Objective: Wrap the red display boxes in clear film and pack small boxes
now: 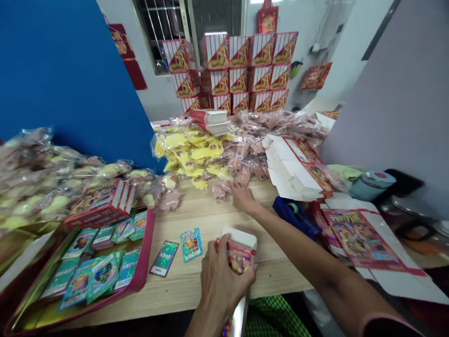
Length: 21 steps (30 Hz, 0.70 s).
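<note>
One red box [239, 255], left hand [224, 285], table edge [287, 288]; right hand [243, 197] on bags [219, 190]

- we note stacked red display boxes [231, 70], top centre
- blue partition [70, 79], upper left
- barred window [157, 32], top
- blue tape dispenser [294, 217], right of centre
</note>
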Each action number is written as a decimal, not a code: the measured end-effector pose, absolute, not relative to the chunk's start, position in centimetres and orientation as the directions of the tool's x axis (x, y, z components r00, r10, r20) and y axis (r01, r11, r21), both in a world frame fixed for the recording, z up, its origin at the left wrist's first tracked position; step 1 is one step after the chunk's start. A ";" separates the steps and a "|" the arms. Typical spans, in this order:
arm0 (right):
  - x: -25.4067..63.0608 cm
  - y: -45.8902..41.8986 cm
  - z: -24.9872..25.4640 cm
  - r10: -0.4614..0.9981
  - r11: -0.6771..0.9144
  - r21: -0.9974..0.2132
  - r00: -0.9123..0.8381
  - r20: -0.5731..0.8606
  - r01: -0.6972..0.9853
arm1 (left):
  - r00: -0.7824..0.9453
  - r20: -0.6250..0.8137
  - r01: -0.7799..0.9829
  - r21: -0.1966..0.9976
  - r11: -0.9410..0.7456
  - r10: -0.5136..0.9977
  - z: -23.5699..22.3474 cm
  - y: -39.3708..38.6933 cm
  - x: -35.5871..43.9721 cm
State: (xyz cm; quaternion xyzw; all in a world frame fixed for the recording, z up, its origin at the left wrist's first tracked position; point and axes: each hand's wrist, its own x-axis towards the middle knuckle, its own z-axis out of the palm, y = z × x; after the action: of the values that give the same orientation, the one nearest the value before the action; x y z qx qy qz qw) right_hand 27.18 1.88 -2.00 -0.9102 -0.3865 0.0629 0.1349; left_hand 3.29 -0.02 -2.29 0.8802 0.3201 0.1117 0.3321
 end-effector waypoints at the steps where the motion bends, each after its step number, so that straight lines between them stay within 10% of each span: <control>1: 27.5 2.2 -1.8 0.724 -0.659 -0.308 0.690 -0.009 0.687 | 0.772 -0.045 0.499 0.661 -0.560 0.634 -2.4 0.1 3.4; 9: 26.8 -4.0 1.8 0.900 -0.341 -0.516 0.432 0.063 0.786 | 0.816 -0.189 0.440 0.817 -0.374 0.546 -2.1 3.2 3.5; 13: 25.6 -10.0 4.4 0.982 0.072 -0.367 0.000 0.191 0.927 | 0.862 -0.092 0.336 0.841 -0.424 0.499 -2.0 4.8 2.6; 21: 20.9 -13.8 8.5 0.966 0.206 -0.208 -0.164 0.202 0.956 | 0.972 0.112 0.042 0.780 -0.624 0.206 -0.2 3.4 1.0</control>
State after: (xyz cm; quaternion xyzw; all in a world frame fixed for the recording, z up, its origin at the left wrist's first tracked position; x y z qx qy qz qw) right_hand 20.86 -13.76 8.50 -0.6298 -0.7628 0.0162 0.1456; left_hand 0.95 3.40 -0.24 0.8960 0.0694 0.0959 0.4281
